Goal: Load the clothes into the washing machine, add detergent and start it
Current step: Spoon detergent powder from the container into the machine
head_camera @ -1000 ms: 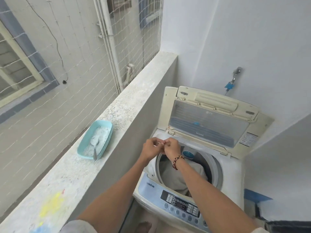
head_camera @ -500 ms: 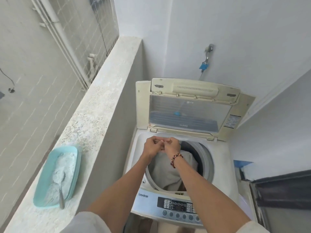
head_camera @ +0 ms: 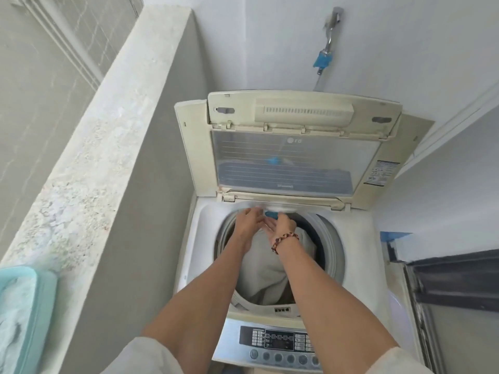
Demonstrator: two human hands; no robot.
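Note:
A white top-loading washing machine [head_camera: 359,265] stands with its lid [head_camera: 294,147] raised against the wall. Pale grey clothes [head_camera: 267,271] lie in the drum. Both my hands hover over the drum's far rim, side by side and almost touching. My left hand [head_camera: 249,221] has its fingers stretched out and holds nothing. My right hand [head_camera: 282,228], with a bead bracelet on the wrist, is also flat and empty, next to a small blue part [head_camera: 270,214] on the rim. A teal tray of white detergent powder [head_camera: 24,314] sits on the ledge at lower left, partly cut off.
A rough concrete ledge [head_camera: 89,157] runs along the left of the machine. The control panel [head_camera: 278,341] with a row of round buttons faces me. A tap with a blue fitting [head_camera: 322,59] hangs on the back wall. A dark frame [head_camera: 453,282] stands at the right.
My fingers were pinched together over the drum; now both hands are spread flat. The view has swung right, so the detergent tray has slid to the lower left edge.

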